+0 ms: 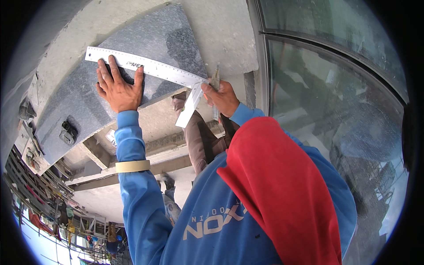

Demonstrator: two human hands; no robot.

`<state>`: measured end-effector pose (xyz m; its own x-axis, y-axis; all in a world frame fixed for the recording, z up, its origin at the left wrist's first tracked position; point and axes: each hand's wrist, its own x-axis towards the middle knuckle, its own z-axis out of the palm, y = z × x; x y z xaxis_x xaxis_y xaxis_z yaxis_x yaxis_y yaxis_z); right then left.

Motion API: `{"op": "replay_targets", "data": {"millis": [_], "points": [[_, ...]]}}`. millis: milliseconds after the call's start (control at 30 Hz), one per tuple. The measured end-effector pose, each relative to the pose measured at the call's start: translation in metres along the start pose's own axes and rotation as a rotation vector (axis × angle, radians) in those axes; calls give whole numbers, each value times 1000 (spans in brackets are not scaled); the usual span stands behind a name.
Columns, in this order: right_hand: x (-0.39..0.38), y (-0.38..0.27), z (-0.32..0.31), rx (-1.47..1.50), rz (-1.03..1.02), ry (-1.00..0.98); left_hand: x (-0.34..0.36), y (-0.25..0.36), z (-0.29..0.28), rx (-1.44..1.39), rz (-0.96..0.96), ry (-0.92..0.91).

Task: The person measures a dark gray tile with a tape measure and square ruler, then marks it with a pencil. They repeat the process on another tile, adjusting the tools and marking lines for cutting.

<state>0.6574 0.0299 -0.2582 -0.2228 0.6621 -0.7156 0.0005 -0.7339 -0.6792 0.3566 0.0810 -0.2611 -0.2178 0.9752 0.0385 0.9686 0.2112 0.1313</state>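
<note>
A metal try square (165, 71) lies across a dark grey stone slab (148, 33), its long marked blade running from upper left to lower right. My left hand (120, 90) rests flat with fingers spread, fingertips on the blade and palm on the slab. At the slab's right corner, my right hand (224, 98) is closed around the corner where the white stock meets the blade. A slim greyish tool (215, 79) also sticks out above and below that hand; its kind I cannot make out. Dark damp-looking patches mark the slab.
A dark tape measure (68, 132) sits on the slab's left part. A tape roll (132, 166) circles my left forearm. Framed glass (327, 92) stands at right. Below the slab are a concrete ledge (132, 170) and another person's leg (171, 205); scaffolding fills the lower left.
</note>
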Motion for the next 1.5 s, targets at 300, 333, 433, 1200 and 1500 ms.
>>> {"op": "replay_targets", "data": {"millis": [300, 333, 433, 1200, 1500], "points": [[3, 1, -10, -56, -35, -87, -1, -3, 2, -3, 5, 4], [3, 1, -10, -28, -22, -90, -1, -3, 3, -3, 5, 3], [3, 1, -9, 14, -21, -75, -1, -4, 3, 1, 4, -5], [2, -10, -2, 157, 18, -81, 1, 0, -7, 2, -56, -99], [-1, -13, 3, 204, 29, -44, 0, -1, -11, -28, -46, -96]]}}
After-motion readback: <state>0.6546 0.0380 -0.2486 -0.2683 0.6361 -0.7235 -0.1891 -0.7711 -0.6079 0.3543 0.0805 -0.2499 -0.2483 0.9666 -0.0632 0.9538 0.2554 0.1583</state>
